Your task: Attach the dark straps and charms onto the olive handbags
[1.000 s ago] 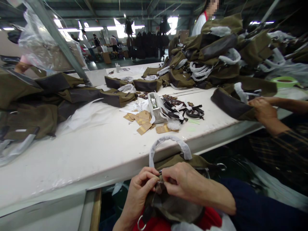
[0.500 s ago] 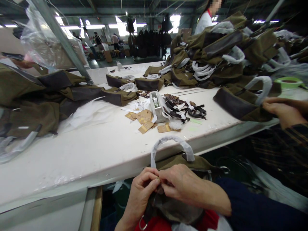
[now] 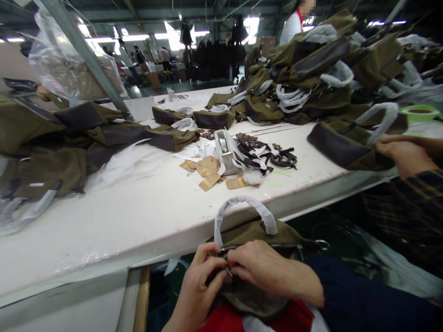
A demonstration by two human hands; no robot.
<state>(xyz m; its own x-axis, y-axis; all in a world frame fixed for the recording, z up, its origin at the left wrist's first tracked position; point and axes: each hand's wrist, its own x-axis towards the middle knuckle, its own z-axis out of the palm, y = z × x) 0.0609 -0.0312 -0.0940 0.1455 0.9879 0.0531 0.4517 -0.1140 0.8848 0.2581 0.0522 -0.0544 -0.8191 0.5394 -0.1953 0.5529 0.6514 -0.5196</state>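
An olive-green handbag (image 3: 263, 233) rests in my lap below the table edge, its handle (image 3: 242, 205) wrapped in white paper and arching upward. My left hand (image 3: 202, 276) and my right hand (image 3: 263, 269) meet at the bag's top edge. Both are closed in a pinch on a small metal piece (image 3: 226, 269) at the bag's zipper line; I cannot make out exactly what it is. Dark lining and red cloth show under my hands.
A long white table (image 3: 145, 216) carries brown paper tags (image 3: 207, 168), a small white box (image 3: 224, 152), black straps (image 3: 277, 159) and piles of olive bags (image 3: 51, 143) left and right. A co-worker's hand (image 3: 404, 154) grips a bag (image 3: 346, 143) at the right. Other people stand far behind.
My hands have kept pinching at the bag's top edge, shifting slightly lower. The co-worker's hand at the right moved from the bag's body to its far end, exposing its wrapped handle.
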